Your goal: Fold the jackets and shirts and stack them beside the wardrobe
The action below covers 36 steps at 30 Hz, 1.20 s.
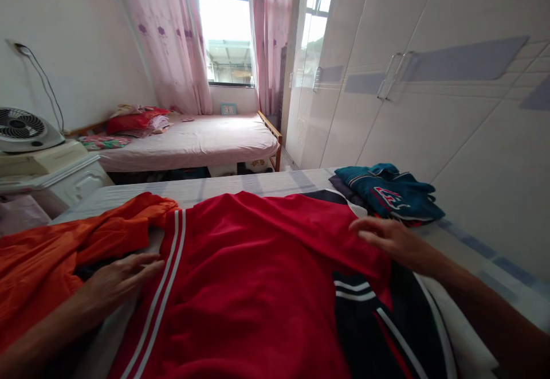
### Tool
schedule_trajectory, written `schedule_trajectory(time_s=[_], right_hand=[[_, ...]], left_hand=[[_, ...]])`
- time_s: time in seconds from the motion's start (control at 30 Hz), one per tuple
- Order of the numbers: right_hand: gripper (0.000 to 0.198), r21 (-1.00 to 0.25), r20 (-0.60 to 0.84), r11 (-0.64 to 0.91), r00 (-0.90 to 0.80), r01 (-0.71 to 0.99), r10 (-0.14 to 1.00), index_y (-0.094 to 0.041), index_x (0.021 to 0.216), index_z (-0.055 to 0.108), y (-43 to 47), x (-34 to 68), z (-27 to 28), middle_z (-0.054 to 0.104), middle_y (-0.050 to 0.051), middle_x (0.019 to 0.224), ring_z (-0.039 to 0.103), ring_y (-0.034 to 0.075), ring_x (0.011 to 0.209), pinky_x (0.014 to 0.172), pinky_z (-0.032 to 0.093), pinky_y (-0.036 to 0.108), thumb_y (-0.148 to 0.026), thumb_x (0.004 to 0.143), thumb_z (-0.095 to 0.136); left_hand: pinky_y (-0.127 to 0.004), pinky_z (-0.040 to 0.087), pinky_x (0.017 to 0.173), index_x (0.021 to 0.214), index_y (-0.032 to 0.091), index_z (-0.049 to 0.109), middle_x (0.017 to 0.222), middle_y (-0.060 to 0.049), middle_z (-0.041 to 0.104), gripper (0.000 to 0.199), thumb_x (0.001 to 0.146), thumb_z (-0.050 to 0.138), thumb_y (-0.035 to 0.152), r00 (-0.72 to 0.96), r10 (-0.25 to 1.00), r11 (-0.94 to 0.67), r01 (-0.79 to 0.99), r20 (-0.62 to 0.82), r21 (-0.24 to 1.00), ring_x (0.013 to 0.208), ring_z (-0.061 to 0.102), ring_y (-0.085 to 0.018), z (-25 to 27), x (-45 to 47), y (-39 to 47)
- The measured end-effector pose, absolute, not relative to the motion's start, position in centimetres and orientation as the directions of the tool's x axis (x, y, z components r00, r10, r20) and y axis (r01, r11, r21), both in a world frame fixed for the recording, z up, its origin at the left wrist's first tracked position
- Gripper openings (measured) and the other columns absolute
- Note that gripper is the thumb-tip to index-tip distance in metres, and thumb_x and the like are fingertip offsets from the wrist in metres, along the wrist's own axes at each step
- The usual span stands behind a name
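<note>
A red jacket (258, 264) with white double stripes and black panels lies spread over the bed in front of me. My left hand (122, 278) is beside its striped left edge, fingers stretched out and holding nothing. Over the jacket's upper right part is my right hand (389, 238), its fingers apart and nothing in them; I cannot tell whether they touch the cloth. A black sleeve with white stripes (356, 304) lies across the lower right of the jacket. To the left spreads an orange garment (107, 227), partly behind my left forearm.
Folded teal clothing (389, 190) is piled beyond my right hand on the checked bedsheet (215, 188). Another bed (206, 138) stands under the window. A fan (26, 129) sits on a cabinet at far left, and a white wardrobe (429, 115) lines the right.
</note>
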State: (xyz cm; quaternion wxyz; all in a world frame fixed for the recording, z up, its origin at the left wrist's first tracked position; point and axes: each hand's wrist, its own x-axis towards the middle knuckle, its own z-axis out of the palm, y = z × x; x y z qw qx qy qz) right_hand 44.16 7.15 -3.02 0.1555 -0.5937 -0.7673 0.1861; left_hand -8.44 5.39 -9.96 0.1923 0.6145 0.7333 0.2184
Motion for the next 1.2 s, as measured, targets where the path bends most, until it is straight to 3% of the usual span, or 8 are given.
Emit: schedule_trajectory(time_s=[0.1,0.23,0.3,0.4,0.57,0.87,1.07,1.2], right_hand=[[0.038,-0.237,0.203,0.177,-0.130,0.955,0.971,-0.018,0.118,0.059,15.4,44.2,-4.7,0.060,0.011,0.124,0.055,0.024,0.113,0.098,0.040,0.034,-0.030,0.087,0.040],[0.044,-0.108,0.149,0.035,-0.019,0.993,0.989,-0.014,0.123,0.057,22.0,43.1,-7.6,0.056,0.016,0.130,0.050,0.028,0.120,0.096,0.040,0.037,-0.037,0.086,0.047],[0.038,-0.120,0.126,0.001,0.014,0.993,0.992,-0.015,0.110,0.064,23.4,42.7,-8.3,0.065,0.015,0.116,0.057,0.028,0.109,0.090,0.043,0.037,-0.038,0.083,0.051],[0.030,-0.153,0.149,-0.022,0.045,0.988,0.988,-0.018,0.097,0.069,24.4,43.4,-7.1,0.071,0.009,0.101,0.063,0.022,0.096,0.082,0.045,0.028,-0.034,0.085,0.046],[0.044,-0.240,0.370,-0.140,0.224,0.961,0.902,-0.015,0.115,0.062,25.8,46.0,-2.9,0.067,0.012,0.111,0.061,0.024,0.102,0.081,0.042,0.028,-0.035,0.091,0.031],[0.035,-0.262,0.272,-0.139,0.212,0.955,0.939,-0.018,0.098,0.070,27.5,45.6,-7.9,0.072,0.009,0.096,0.064,0.022,0.088,0.069,0.042,0.026,-0.034,0.085,0.043],[0.037,-0.228,0.249,-0.163,0.220,0.960,0.943,-0.017,0.104,0.068,28.3,45.7,-8.4,0.070,0.012,0.103,0.063,0.025,0.094,0.071,0.042,0.029,-0.034,0.086,0.041],[0.040,-0.203,0.261,-0.209,0.259,0.957,0.930,-0.017,0.107,0.066,28.2,45.6,-8.6,0.069,0.014,0.103,0.063,0.027,0.093,0.071,0.042,0.031,-0.036,0.089,0.036]], left_hand=[[-0.042,0.042,0.095,0.105,0.006,0.065,0.112,-0.022,0.066,0.064,0.073,0.046,0.059,-0.184,0.981,0.193,0.890,-0.061,0.414,0.108,0.059,-0.036,-8.8,-7.2,9.8],[-0.047,0.044,0.089,0.105,-0.002,0.059,0.109,-0.031,0.063,0.072,0.073,0.047,0.061,-0.281,0.959,0.270,0.871,-0.035,0.410,0.108,0.057,-0.045,-9.3,-5.8,12.4],[-0.046,0.046,0.085,0.103,-0.004,0.058,0.106,-0.032,0.062,0.069,0.075,0.047,0.058,-0.311,0.950,0.287,0.850,-0.020,0.443,0.103,0.059,-0.044,-9.6,-5.3,12.7],[-0.035,0.049,0.083,0.111,0.002,0.053,0.111,-0.022,0.064,0.055,0.082,0.038,0.046,-0.307,0.951,0.247,0.807,0.024,0.537,0.100,0.063,-0.032,-9.3,-5.0,12.2],[-0.029,0.050,0.080,0.115,0.015,0.049,0.107,-0.008,0.065,0.042,0.085,0.036,0.042,-0.336,0.934,0.167,0.717,0.125,0.676,0.093,0.063,-0.023,-8.1,-5.9,11.7],[-0.043,0.044,0.081,0.089,0.015,0.055,0.095,-0.017,0.062,0.043,0.081,0.040,0.054,-0.260,0.965,0.231,0.881,0.017,0.413,0.092,0.061,-0.034,-10.3,-5.2,10.6],[-0.036,0.044,0.074,0.108,0.018,0.050,0.091,-0.010,0.067,0.041,0.082,0.040,0.047,-0.256,0.960,0.277,0.919,-0.111,0.281,0.089,0.064,-0.029,-9.6,-4.3,8.3],[-0.034,0.044,0.076,0.106,0.021,0.053,0.095,-0.008,0.067,0.033,0.082,0.036,0.036,-0.289,0.957,0.277,0.928,0.012,0.248,0.092,0.063,-0.026,-9.9,-4.9,7.1]])
